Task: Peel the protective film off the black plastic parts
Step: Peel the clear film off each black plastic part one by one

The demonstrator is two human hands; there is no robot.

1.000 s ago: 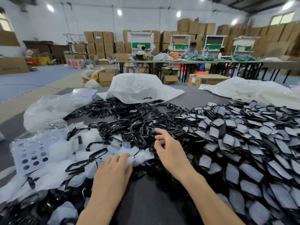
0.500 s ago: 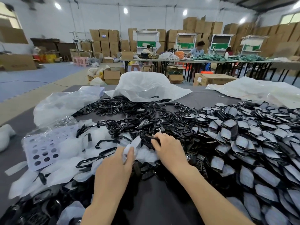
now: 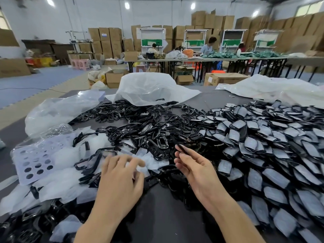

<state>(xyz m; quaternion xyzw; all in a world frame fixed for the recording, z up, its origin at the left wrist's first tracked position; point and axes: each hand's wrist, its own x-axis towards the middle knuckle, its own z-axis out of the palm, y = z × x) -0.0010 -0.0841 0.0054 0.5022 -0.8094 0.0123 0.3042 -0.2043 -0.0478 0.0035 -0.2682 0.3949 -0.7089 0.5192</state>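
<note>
My right hand (image 3: pixel 194 170) pinches a thin black plastic part (image 3: pixel 181 148) between thumb and fingertips, lifted a little above the pile. My left hand (image 3: pixel 121 174) hovers with spread, blurred fingers over loose pieces of white film (image 3: pixel 149 160); whether it holds one I cannot tell. To the right lies a big heap of black parts still covered in grey film (image 3: pixel 263 146). Behind the hands is a heap of bare black parts (image 3: pixel 140 127). Peeled film scraps (image 3: pixel 57 181) pile up at the left.
The dark table (image 3: pixel 163 216) shows bare between my forearms. A lilac sheet with punched holes (image 3: pixel 33 160) lies at the left. Clear plastic bags (image 3: pixel 150 88) sit at the table's far side. People work at long tables before stacked cartons far behind.
My right hand has lifted off the pile with a black part pinched in it. My left hand has moved up and spread over the film scraps.
</note>
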